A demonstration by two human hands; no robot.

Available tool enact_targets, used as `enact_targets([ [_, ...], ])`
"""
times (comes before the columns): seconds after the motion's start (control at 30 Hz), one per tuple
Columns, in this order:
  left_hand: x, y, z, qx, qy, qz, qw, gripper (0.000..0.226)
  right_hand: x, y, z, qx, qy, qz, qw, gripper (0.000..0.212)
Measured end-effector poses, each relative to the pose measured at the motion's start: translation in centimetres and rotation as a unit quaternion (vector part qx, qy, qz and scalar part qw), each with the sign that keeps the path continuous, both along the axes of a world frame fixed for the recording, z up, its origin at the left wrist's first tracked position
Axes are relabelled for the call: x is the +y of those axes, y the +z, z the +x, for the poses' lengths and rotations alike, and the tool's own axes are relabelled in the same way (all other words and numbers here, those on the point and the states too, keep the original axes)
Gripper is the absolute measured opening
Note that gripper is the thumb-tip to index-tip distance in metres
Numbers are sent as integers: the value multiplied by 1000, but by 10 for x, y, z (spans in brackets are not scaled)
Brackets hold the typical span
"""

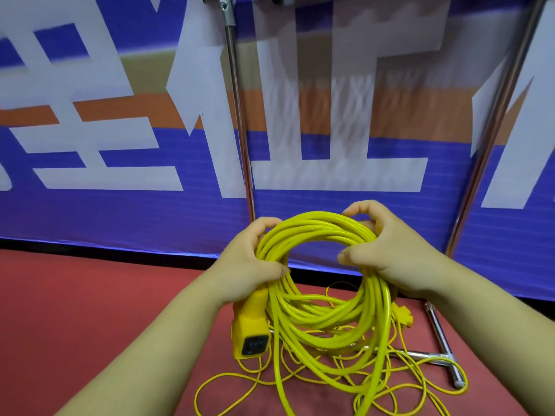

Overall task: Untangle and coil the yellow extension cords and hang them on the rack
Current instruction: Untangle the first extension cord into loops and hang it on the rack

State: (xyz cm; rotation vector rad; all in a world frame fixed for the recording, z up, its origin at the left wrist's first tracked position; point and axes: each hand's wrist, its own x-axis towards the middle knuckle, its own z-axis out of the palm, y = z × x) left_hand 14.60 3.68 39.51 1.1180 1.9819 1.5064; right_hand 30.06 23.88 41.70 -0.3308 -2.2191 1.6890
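Forearms low in view, left hand [249, 265] and right hand [387, 253] on one coil; task part done, nothing hung.
Thick yellow extension cord [315, 226] is wound in a round coil between the fingers. Left fingers [264, 223] curl round its left side, with a yellow socket block with a black face [250, 334] hanging just below. Right fingers [360, 208] and thumb clasp the right side. Under the fingers, thinner loose yellow cord [345, 364] lies tangled on the red floor [90, 295]. Chrome rack upright [239, 115] stands beyond, bare where visible. Judged: coil near ready; floor tangle remains.
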Motion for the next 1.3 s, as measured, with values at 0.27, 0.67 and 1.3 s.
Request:
enact_targets([
  [0.27,7,42,-2,11,-35,34,999,92,18,18,0,59,54,6,997,70],
  [0.67,32,201,-76,141,-50,92,984,78,49,158,-79,217,58,186,956,53],
  [1.3,119,382,-237,252,22,70,965,55,106,329,-235,240,-151,430,857,49],
])
